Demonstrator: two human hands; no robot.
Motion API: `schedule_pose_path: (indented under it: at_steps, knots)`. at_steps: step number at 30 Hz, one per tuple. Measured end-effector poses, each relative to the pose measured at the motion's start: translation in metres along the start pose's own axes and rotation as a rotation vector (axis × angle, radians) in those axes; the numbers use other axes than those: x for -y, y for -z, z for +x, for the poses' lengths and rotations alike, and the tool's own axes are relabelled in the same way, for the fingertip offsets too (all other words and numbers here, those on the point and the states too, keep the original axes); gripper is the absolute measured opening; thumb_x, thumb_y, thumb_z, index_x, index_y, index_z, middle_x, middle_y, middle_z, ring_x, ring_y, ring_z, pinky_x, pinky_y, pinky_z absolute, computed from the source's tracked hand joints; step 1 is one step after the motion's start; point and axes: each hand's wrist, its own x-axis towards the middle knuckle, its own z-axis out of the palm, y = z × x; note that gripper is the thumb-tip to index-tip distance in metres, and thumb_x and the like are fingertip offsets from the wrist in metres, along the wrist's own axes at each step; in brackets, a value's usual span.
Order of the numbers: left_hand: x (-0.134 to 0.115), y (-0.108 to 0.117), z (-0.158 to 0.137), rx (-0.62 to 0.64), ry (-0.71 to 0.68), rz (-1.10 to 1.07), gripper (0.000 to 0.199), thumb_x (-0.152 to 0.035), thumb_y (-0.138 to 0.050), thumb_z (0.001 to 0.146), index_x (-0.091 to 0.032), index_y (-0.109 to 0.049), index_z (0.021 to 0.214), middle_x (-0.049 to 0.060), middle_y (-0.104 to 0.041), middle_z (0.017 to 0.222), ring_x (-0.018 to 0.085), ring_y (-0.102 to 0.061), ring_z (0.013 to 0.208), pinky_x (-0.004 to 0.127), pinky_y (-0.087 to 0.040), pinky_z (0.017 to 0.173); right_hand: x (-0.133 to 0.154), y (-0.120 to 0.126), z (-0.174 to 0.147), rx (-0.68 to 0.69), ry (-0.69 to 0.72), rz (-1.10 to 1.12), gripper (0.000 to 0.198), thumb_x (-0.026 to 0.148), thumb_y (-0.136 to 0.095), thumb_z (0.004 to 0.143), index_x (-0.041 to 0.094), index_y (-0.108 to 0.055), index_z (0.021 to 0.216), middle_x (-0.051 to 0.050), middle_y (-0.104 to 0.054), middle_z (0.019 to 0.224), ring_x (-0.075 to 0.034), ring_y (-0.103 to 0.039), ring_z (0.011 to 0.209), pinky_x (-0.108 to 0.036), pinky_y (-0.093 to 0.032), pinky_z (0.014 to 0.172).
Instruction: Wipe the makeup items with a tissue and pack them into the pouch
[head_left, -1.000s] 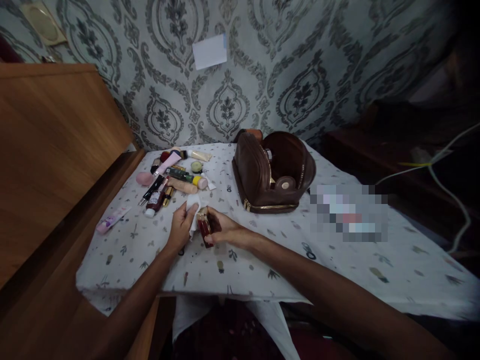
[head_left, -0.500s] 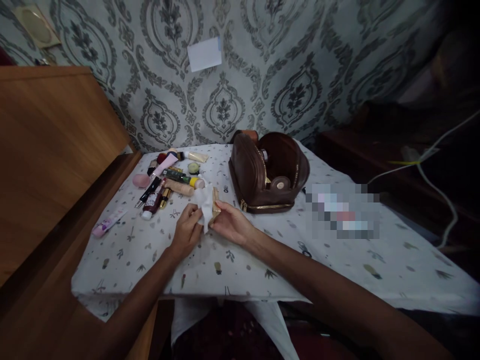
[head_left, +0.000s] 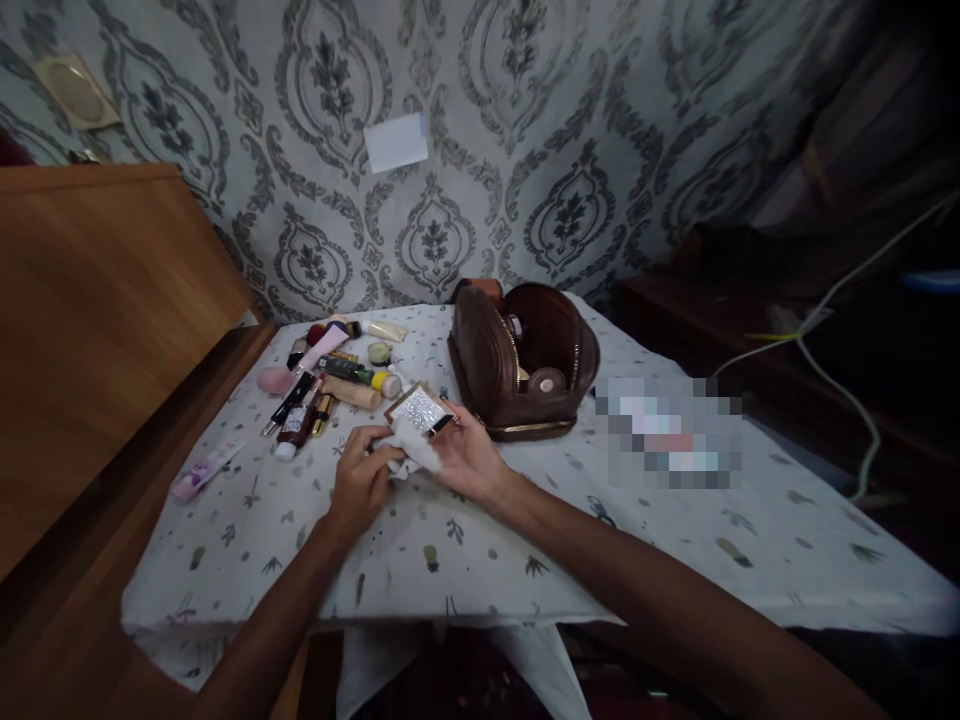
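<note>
though edge-on before, glittery case (head_left: 421,407) face-up

The single view comes from a head-worn camera above the wearer's forearms (head_left: 637,550), facing forward and downward across the table (head_left: 510,570). Range is moderate: left hand (head_left: 364,480) and right hand (head_left: 476,460) both fit within the field. The view centres slightly beyond and right of the grip. Coverage extends beyond the grip to the patterned wall (head_left: 450,70), leftward to the wooden panel (head_left: 97,330).
</note>
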Motion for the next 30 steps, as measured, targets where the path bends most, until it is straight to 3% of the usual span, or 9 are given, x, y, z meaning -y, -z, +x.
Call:
schedule_pose_path:
  at_steps: [6,9,11,14,17,23,26,30]
  knots:
    - [0.007,0.003,-0.001,-0.062,0.164,0.041,0.030,-0.003,-0.039,0.084,-0.018,-0.064,0.091,0.007,-0.055,0.103,0.019,-0.057,0.098,0.032,-0.048,0.084,-0.001,0.001,-0.002,0.084,-0.050,-0.080,0.033,0.036,-0.039,0.097,0.013,-0.060,0.106,-0.010,-0.073,0.093,-0.024,-0.067,0.095,-0.045,-0.052,0.090]
    - [0.010,0.002,-0.003,-0.083,0.188,0.063,0.029,-0.005,-0.038,0.085,-0.018,-0.061,0.093,0.006,-0.056,0.102,0.019,-0.057,0.097,0.031,-0.048,0.082,-0.006,0.003,-0.003,0.181,-0.020,-0.204,0.033,0.038,-0.055,0.090,0.014,-0.058,0.112,-0.010,-0.072,0.102,-0.022,-0.065,0.099,-0.044,-0.052,0.092]
    - [0.013,0.001,-0.004,-0.094,0.181,0.085,0.027,-0.007,-0.038,0.085,-0.019,-0.061,0.095,0.006,-0.056,0.102,0.019,-0.058,0.096,0.030,-0.049,0.081,-0.009,0.004,-0.004,0.212,0.044,-0.319,0.036,0.034,-0.070,0.079,0.014,-0.060,0.108,-0.009,-0.072,0.101,-0.021,-0.065,0.096,-0.040,-0.052,0.091]
    - [0.018,-0.002,-0.007,-0.086,0.192,0.112,0.027,-0.012,-0.039,0.088,-0.020,-0.061,0.100,0.006,-0.057,0.105,0.020,-0.059,0.099,0.030,-0.050,0.082,-0.009,0.002,-0.005,0.157,0.200,-0.480,0.038,0.033,-0.080,0.065,0.014,-0.064,0.094,-0.006,-0.071,0.086,-0.019,-0.065,0.079,-0.035,-0.053,0.077]
    - [0.023,-0.004,-0.010,-0.093,0.200,0.118,0.026,-0.018,-0.041,0.090,-0.021,-0.062,0.105,0.006,-0.059,0.106,0.021,-0.060,0.098,0.032,-0.051,0.081,0.001,-0.010,-0.015,0.087,0.341,-0.573,0.032,0.035,-0.078,0.062,0.016,-0.065,0.084,-0.001,-0.067,0.076,-0.015,-0.060,0.066,-0.030,-0.050,0.066]
    - [0.028,-0.008,-0.013,-0.030,0.169,0.150,0.030,-0.022,-0.041,0.090,-0.021,-0.066,0.108,0.007,-0.060,0.109,0.022,-0.062,0.100,0.033,-0.053,0.082,0.056,-0.052,-0.051,-0.018,0.631,-0.831,0.019,0.033,-0.069,0.071,0.017,-0.062,0.079,0.003,-0.057,0.067,-0.010,-0.048,0.057,-0.021,-0.035,0.051]
    - [0.030,-0.010,-0.015,-0.007,0.132,0.166,0.031,-0.023,-0.041,0.091,-0.021,-0.068,0.107,0.007,-0.059,0.111,0.021,-0.062,0.102,0.031,-0.053,0.081,0.102,-0.069,-0.062,-0.138,0.776,-1.031,0.018,0.035,-0.061,0.077,0.018,-0.058,0.082,0.000,-0.058,0.072,-0.012,-0.052,0.061,-0.021,-0.038,0.050]
    - [0.031,-0.013,-0.018,0.031,0.130,0.150,0.031,-0.021,-0.042,0.090,-0.022,-0.069,0.105,0.007,-0.060,0.110,0.021,-0.063,0.100,0.030,-0.053,0.081,0.159,-0.085,-0.071,-0.448,0.896,-1.706,0.011,0.024,-0.055,0.079,0.016,-0.058,0.087,0.000,-0.056,0.070,-0.016,-0.057,0.063,-0.027,-0.047,0.061]
